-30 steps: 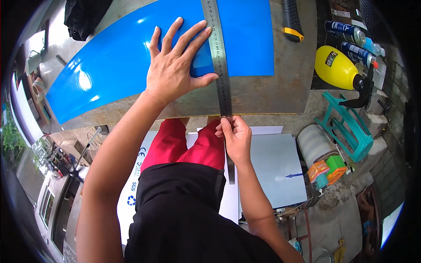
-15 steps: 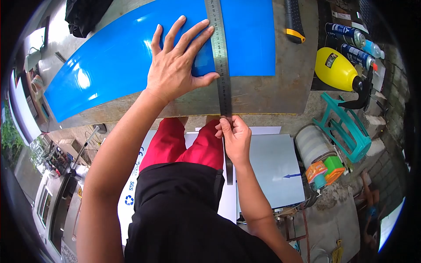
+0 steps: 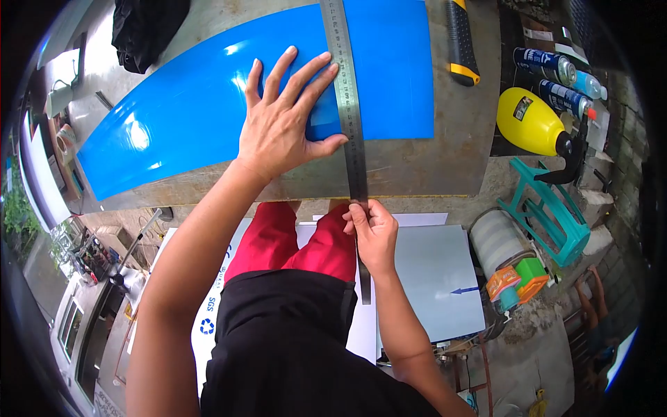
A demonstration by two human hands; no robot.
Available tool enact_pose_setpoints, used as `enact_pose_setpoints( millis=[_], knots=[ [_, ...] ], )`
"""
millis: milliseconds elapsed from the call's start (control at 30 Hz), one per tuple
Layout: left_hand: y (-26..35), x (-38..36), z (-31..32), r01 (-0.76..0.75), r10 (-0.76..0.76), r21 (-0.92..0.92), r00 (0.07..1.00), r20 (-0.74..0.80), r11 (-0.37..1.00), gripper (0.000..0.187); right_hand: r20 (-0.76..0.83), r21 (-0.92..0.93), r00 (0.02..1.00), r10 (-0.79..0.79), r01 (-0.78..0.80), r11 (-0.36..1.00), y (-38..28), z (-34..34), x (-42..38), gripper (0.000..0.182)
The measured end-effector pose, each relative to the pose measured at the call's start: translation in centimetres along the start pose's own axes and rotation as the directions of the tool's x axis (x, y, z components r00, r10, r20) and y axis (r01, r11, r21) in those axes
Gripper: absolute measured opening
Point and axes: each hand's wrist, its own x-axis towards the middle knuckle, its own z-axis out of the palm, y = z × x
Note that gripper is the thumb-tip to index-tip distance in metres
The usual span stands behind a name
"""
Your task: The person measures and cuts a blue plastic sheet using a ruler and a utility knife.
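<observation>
A glossy blue sheet (image 3: 187,104) lies on the metal-topped table. Across it runs a long steel ruler (image 3: 345,83), which extends past the table's near edge toward my body. My left hand (image 3: 278,128) rests flat on the sheet with fingers spread, its thumb and fingertips touching or very near the ruler's left edge. At the table edge, my right hand (image 3: 374,229) pinches the ruler between thumb and fingers; its lower end hangs below that hand. A utility knife with a black and yellow handle (image 3: 462,48) lies to the right of the sheet.
To the right are a yellow spray bottle (image 3: 529,121), spray cans (image 3: 545,66) and a teal plastic stool (image 3: 549,215). Black cloth (image 3: 146,31) sits at the table's far left. Below the table edge are a grey panel (image 3: 434,278) and a striped roll (image 3: 499,240).
The whole view has shifted, so the table and sheet appear slightly lower. Both hands keep the same places on the sheet and the ruler.
</observation>
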Motion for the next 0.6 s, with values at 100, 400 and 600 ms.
enact_pose_setpoints(
  millis=[100, 400, 600],
  knots=[
    [-0.01, 0.03, -0.05, 0.006, -0.006, -0.005, 1.000, 0.017, 1.000, 0.101, 0.001, 0.025, 1.000, 0.016, -0.016, 1.000, -0.01, 0.01, -0.07, 0.020],
    [0.09, 0.14, -0.36, 0.028, -0.026, -0.033, 0.998, 0.053, 0.999, 0.095, 0.022, 0.018, 0.999, 0.044, -0.045, 0.999, -0.26, -0.23, -0.09, 0.021],
    [-0.04, 0.16, -0.39, 0.032, -0.029, -0.038, 0.997, 0.069, 0.999, 0.095, 0.023, 0.036, 0.997, 0.072, -0.073, 0.997, -0.40, -0.24, -0.13, 0.022]
  ],
)
